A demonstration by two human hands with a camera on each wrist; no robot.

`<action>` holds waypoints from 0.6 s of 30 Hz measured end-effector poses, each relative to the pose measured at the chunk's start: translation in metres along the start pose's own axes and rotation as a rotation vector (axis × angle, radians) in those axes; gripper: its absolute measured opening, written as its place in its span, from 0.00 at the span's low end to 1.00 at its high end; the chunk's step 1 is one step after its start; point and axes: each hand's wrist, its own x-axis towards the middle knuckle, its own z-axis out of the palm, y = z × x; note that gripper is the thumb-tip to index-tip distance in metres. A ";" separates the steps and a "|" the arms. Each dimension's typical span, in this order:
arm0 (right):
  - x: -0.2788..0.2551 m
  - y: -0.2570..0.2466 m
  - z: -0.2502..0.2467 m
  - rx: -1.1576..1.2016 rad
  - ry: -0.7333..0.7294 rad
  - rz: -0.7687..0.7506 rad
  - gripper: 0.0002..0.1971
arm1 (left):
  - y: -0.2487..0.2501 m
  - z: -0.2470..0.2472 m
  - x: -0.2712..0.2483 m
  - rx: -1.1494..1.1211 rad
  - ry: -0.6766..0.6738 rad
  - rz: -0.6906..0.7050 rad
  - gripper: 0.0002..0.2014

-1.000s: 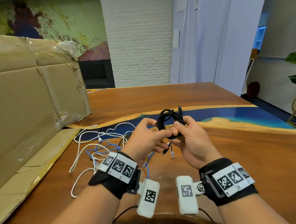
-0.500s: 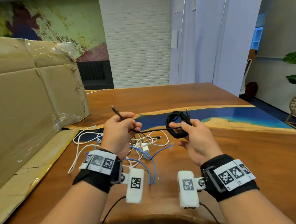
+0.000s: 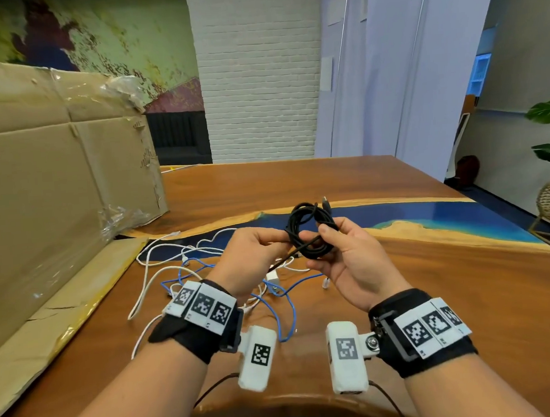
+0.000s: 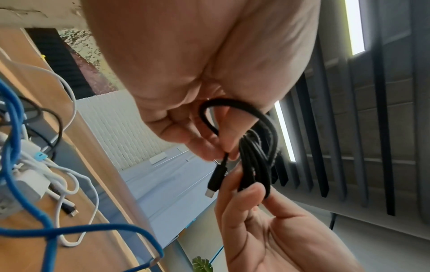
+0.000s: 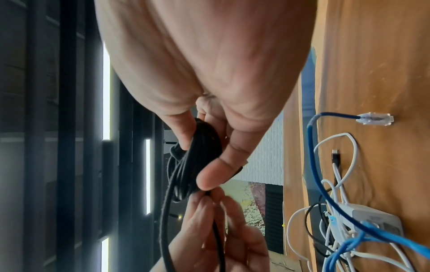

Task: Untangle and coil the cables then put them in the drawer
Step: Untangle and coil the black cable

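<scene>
The thin black round cable (image 3: pixel 311 232), mostly coiled, is held above the brown wooden table (image 3: pixel 436 294). The right hand (image 3: pixel 352 261) pinches the coil; the left hand (image 3: pixel 254 258) pinches its loose tail. Judged light, limp and springy: best gripped across all loops (they may spring apart). The white and blue cable tangle (image 3: pixel 206 271) lies on the table below the coil, clear tabletop right of it. No drawer is seen.
</scene>
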 end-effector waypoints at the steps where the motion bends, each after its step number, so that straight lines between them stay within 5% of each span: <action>1: 0.000 -0.001 0.000 0.000 0.008 0.007 0.03 | 0.000 0.000 -0.001 -0.021 0.037 0.020 0.11; 6: 0.000 -0.002 -0.003 -0.001 0.043 0.024 0.03 | -0.007 0.000 0.001 -0.225 0.203 0.010 0.11; 10: 0.000 0.003 -0.004 0.010 0.026 0.024 0.04 | -0.007 0.001 0.000 -0.466 0.142 -0.070 0.10; 15: 0.003 0.011 0.003 0.034 0.016 0.007 0.08 | -0.013 0.006 0.003 -0.659 0.237 -0.128 0.11; 18: 0.006 0.016 0.004 0.037 0.027 -0.001 0.10 | -0.012 0.007 0.004 -0.628 0.223 -0.145 0.13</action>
